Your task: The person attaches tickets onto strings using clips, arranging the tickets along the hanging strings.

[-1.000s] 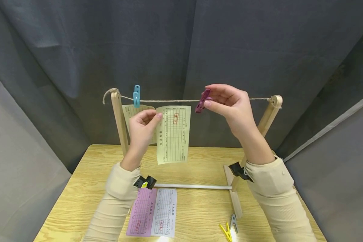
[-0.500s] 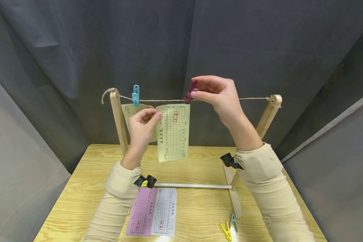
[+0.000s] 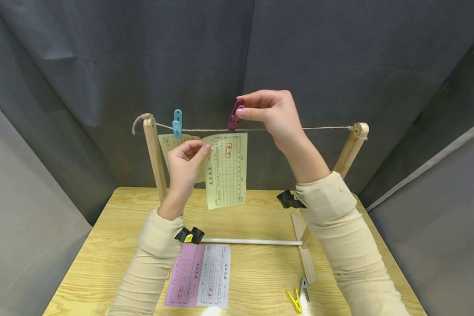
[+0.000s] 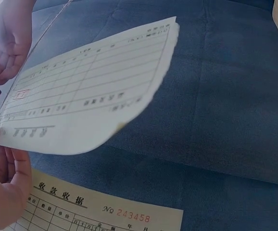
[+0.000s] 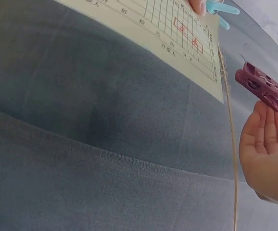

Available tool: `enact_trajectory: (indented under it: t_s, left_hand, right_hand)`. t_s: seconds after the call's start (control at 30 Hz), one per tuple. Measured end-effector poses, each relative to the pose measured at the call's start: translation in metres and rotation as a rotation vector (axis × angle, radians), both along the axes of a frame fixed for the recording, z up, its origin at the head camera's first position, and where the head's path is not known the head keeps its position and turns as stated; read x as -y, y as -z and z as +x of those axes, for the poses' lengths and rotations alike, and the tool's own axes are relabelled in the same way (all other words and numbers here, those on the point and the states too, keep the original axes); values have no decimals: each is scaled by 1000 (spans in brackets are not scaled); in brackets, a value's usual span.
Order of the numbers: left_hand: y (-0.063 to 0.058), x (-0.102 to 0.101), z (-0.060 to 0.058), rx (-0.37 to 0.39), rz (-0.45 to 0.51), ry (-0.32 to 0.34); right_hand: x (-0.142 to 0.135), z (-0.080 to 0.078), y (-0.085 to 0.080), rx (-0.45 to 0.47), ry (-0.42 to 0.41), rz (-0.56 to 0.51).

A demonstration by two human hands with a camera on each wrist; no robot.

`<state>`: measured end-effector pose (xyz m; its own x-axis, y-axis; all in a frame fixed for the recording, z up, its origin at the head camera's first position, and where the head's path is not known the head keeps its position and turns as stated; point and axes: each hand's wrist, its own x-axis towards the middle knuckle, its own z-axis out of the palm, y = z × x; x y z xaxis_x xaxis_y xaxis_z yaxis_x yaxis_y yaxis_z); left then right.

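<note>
The right hand [image 3: 274,116], pinching the purple peg [image 3: 235,117], is now farther left, just above the slip [image 3: 226,175]; the left hand [image 3: 183,162] pinches the slip near the string [image 3: 324,127], as yet unpegged.

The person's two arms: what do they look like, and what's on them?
Wrinkled cream fabric sleeves with wide cuffs. Small angular black devices sit at both wrists; the left one shows a yellow patch. Left hand and right hand are ungloved.

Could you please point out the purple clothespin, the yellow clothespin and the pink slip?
Purple clothespin [image 5: 261,85]: right wrist view, on its body.
Yellow clothespin [image 3: 296,303]: head view, near its middle.
Pink slip [image 3: 185,275]: head view, on its printed middle.
</note>
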<state>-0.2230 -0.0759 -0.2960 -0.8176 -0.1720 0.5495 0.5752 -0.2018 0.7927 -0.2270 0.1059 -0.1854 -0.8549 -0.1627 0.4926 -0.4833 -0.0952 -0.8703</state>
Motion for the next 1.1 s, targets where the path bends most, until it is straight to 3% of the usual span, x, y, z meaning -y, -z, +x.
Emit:
enact_trajectory:
  t_s: [0.27,0.5,1.1]
  left_hand:
    - [-1,-1,-1,9,-29,-17]
    - [0,0,-1,17,-29,-23]
    - [1,2,-1,-3,-47,-31]
  right_hand:
    - [8,-11,0,30,72,113]
    - [12,-19,1,44,78,224]
    - [16,-19,3,99,88,381]
